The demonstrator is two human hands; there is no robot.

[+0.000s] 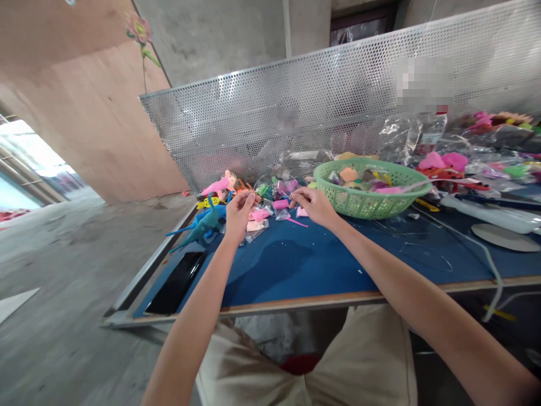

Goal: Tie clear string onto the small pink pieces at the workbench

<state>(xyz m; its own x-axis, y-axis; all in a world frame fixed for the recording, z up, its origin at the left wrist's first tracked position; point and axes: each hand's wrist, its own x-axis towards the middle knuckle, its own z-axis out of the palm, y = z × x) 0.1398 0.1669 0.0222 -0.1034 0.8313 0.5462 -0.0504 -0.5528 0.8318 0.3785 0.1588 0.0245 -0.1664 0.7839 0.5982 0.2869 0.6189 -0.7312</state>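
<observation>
Fingers point(244, 198) curved, your left hand point(239, 210) and right hand point(313, 205) are facing each other; whether they're pinching anything, I cannot tell. Pink pieces point(260, 215) are lying between them on the table point(329, 270). Swinging the left hand outward would be risking a toppled teal dinosaur point(205, 226).

Sitting with thighs in beige cloth trousers point(363, 355) spread apart. Reaching forward with a bare left forearm point(203, 307), slanted up and inward, and a bare right forearm point(380, 262), angled in from the lower right. Holding the bare left hand point(239, 211) with fingers bent near the thumb; facing it, clearly apart, with the bare right hand point(311, 204), fingers curled inward. Too small to tell how tightly pinched.
</observation>
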